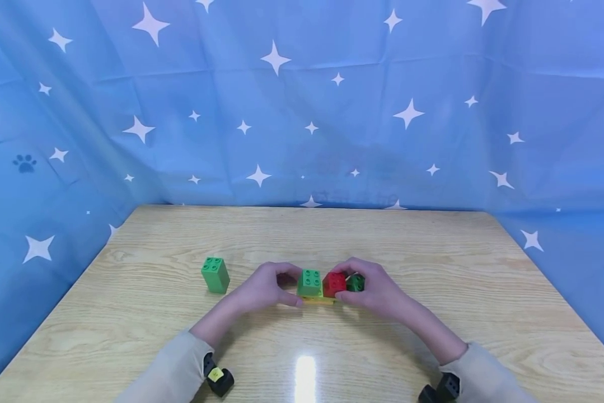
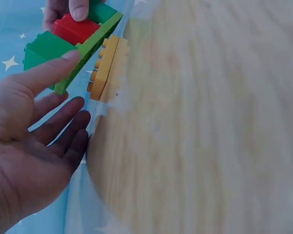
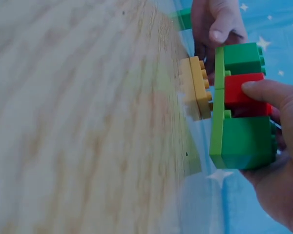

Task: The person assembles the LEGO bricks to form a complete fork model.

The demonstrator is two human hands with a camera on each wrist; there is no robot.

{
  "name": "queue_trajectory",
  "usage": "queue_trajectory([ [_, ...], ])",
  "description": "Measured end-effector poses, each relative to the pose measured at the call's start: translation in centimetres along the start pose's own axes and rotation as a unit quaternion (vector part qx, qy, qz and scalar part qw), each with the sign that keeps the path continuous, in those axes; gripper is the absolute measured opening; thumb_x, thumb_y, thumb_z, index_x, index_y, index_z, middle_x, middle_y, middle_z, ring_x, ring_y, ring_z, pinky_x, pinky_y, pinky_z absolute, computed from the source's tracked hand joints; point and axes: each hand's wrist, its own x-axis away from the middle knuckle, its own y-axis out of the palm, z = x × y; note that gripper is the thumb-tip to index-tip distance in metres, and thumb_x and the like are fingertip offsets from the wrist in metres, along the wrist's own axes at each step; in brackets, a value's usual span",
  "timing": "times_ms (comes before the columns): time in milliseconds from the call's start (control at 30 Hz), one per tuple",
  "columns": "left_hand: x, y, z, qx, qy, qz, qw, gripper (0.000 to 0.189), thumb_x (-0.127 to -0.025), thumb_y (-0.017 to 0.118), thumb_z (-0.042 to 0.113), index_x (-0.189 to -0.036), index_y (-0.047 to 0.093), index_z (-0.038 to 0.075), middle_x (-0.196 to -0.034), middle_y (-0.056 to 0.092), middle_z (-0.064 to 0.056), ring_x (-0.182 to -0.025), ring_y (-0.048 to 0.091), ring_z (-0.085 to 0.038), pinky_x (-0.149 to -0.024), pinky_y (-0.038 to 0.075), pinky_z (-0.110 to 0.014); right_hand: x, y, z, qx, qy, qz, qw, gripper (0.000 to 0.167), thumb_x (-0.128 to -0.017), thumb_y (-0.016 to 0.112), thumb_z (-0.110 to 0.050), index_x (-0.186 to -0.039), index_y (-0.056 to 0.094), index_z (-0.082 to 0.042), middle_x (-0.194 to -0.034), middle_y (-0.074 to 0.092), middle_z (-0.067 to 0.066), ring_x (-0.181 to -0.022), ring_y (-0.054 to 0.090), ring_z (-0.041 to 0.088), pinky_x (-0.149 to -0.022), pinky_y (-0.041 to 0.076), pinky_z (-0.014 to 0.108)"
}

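Note:
My right hand (image 1: 374, 285) pinches a red toy building brick (image 3: 241, 90), its thumb flat on the brick's side. The red brick stands on a long lime-green base (image 3: 217, 122), between two green bricks (image 3: 249, 141). This joined row is raised and tilted close over a yellow-orange studded brick (image 2: 105, 68) on the table. My left hand (image 1: 271, 286) is at the row's left end, its thumb and forefinger spread around the green brick (image 1: 309, 282) there. In the left wrist view its other fingers hang loosely below the base.
A tall green brick (image 1: 215, 275) stands by itself on the wooden table (image 1: 181, 347), left of my left hand. A blue star-patterned cloth (image 1: 302, 112) hangs behind the table and along its sides.

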Motion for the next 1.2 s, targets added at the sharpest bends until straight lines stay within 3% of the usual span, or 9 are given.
queue_trajectory([
  [233,0.8,0.0,0.6,0.048,-0.009,0.013,0.9987,0.057,-0.081,0.088,0.014,-0.133,0.066,0.006,-0.118,0.069,-0.003,-0.111,0.062,-0.021,-0.098,0.052,-0.04,-0.5,0.3,-0.1,-0.011,-0.022,-0.001,0.9997,0.037,-0.087,0.082,-0.01,-0.122,0.069,-0.013,-0.111,0.068,-0.002,-0.097,0.062,0.019,-0.081,0.056,0.032],
  [500,0.9,0.3,0.9,0.073,0.0,0.018,0.9972,0.058,-0.083,0.087,0.01,-0.136,0.064,0.009,-0.119,0.066,-0.007,-0.108,0.066,-0.024,-0.092,0.056,-0.038,-1.1,0.7,-0.3,-0.016,-0.041,0.0,0.999,0.037,-0.088,0.081,-0.009,-0.122,0.069,-0.011,-0.112,0.069,-0.001,-0.098,0.063,0.019,-0.081,0.056,0.032],
  [800,0.8,0.7,1.6,0.023,0.03,0.05,0.998,0.056,-0.083,0.086,0.009,-0.136,0.065,0.006,-0.121,0.069,-0.008,-0.096,0.07,-0.019,-0.08,0.058,-0.03,-1.6,1.1,-0.3,-0.003,-0.07,-0.003,0.9976,0.037,-0.087,0.081,-0.005,-0.121,0.069,-0.008,-0.109,0.069,0.001,-0.096,0.063,0.018,-0.082,0.056,0.033],
  [1000,0.6,1.0,2.0,-0.008,0.068,0.068,0.9953,0.045,-0.084,0.085,0.01,-0.127,0.071,0.007,-0.122,0.071,-0.005,-0.101,0.066,-0.016,-0.085,0.055,-0.031,-1.7,1.2,-0.4,0.0,-0.08,-0.004,0.9968,0.038,-0.086,0.082,-0.004,-0.121,0.07,-0.008,-0.11,0.07,0.0,-0.096,0.064,0.017,-0.083,0.056,0.035],
  [1200,0.5,1.4,2.1,-0.002,0.066,0.075,0.995,0.039,-0.085,0.085,0.011,-0.123,0.074,0.011,-0.118,0.073,-0.002,-0.095,0.066,-0.014,-0.078,0.056,-0.029,-1.8,1.3,-0.5,-0.002,-0.084,0.001,0.9964,0.038,-0.085,0.083,-0.004,-0.121,0.07,-0.008,-0.109,0.071,0.0,-0.096,0.065,0.016,-0.084,0.056,0.035],
])
